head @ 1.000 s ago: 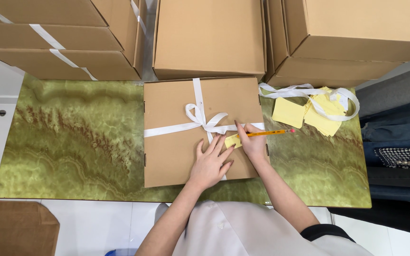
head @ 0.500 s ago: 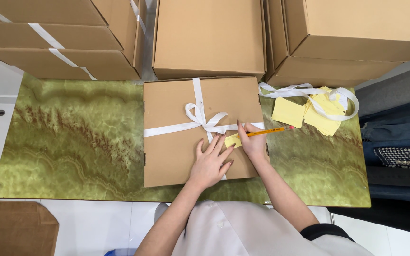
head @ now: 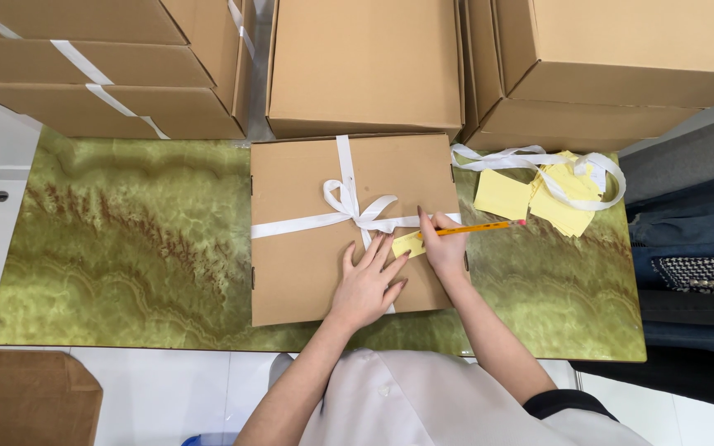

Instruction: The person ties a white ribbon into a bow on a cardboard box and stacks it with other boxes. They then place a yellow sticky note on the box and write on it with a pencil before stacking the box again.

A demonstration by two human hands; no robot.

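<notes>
On the green marbled counter (head: 126,248) in front of me lies a flat brown cardboard box (head: 299,264), tied crosswise with a white ribbon (head: 291,225) that ends in a bow (head: 349,201) near the middle of the lid. My left hand (head: 367,285) rests flat on the lid below the bow, fingers spread, its fingertips touching the lower edge of a small yellow note (head: 407,244) that lies on the box just beside the ribbon. My right hand (head: 444,248) has its grip pinched around an orange pencil (head: 477,228), whose tip meets the yellow note while its far end points out to my right, over the edge of the box.

Further right on the counter sits a loose stack of yellow paper slips (head: 539,198), with a length of spare white ribbon (head: 539,161) looped over and around them. Behind the tied box stand larger plain cardboard cartons (head: 365,66), touching its far edge; the stack of cartons at far left (head: 92,74) carries white ribbon across its lids. Another brown carton corner (head: 18,396) shows on the floor at lower left.
</notes>
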